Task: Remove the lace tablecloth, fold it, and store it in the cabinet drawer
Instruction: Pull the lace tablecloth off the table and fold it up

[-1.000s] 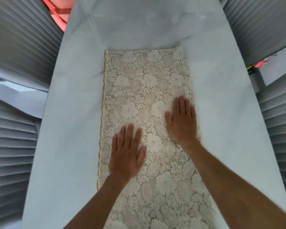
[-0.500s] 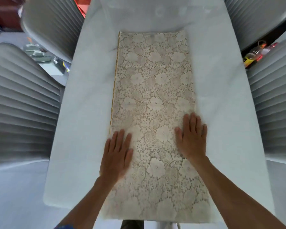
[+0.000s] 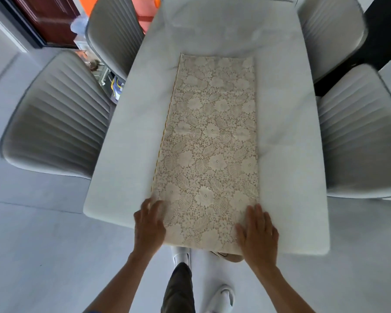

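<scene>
The cream lace tablecloth (image 3: 210,141) lies folded into a long narrow strip down the middle of the white marble table (image 3: 289,154), a thin yellow hem along its left side. Its near end reaches the table's front edge, and a small part hangs below it. My left hand (image 3: 148,227) lies at the strip's near left corner, fingers spread, blurred by motion. My right hand (image 3: 257,233) rests flat on the near right corner with straight fingers. No cabinet or drawer is in view.
Grey ribbed chairs flank the table: two on the left (image 3: 54,123), (image 3: 113,30) and two on the right (image 3: 361,132), (image 3: 330,26). Pale floor (image 3: 43,256) surrounds the near end, where my legs and white shoes (image 3: 182,258) stand. A dark wooden door (image 3: 48,16) is at far left.
Both hands have slid back along the strip from its middle to its near end. The view has pulled back, so the whole table and the floor now show.
</scene>
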